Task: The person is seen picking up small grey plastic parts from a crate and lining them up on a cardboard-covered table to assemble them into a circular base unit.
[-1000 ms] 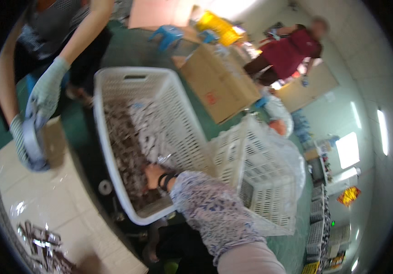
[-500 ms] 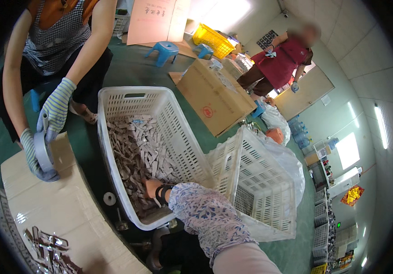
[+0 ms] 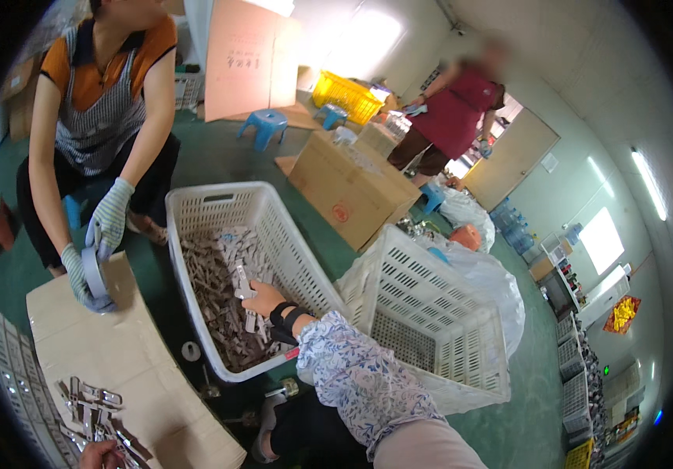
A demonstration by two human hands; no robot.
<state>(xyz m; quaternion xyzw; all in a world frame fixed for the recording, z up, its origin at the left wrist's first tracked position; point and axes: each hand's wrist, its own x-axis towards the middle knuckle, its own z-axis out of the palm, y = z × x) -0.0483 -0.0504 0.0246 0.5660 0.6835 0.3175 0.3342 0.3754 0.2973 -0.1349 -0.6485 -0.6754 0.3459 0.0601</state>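
Note:
My right hand [image 3: 266,298] is over the white plastic crate [image 3: 305,270], closed around a few flat grey metal pieces [image 3: 241,279]. Below it, a heap of similar metal pieces [image 3: 207,270] covers the crate's bottom. At the lower left edge, only part of my left hand [image 3: 100,456] shows, its fingers curled beside a small pile of shiny metal clips [image 3: 90,402]. What those fingers hold is hidden. The pile lies on a cardboard-covered surface [image 3: 129,344]. My right wrist has a black band [image 3: 293,320].
Across the cardboard, a seated co-worker in striped gloves holds a grey tape roll [image 3: 92,273]. An empty white crate [image 3: 438,328] leans at the right. Behind are a large carton [image 3: 352,191], blue stools [image 3: 264,127] and a standing person in a red apron [image 3: 457,109].
My right hand has lifted from deep in the heap, now showing metal pieces in its fingers. My left hand has come into view at the lower left. The view has tilted up.

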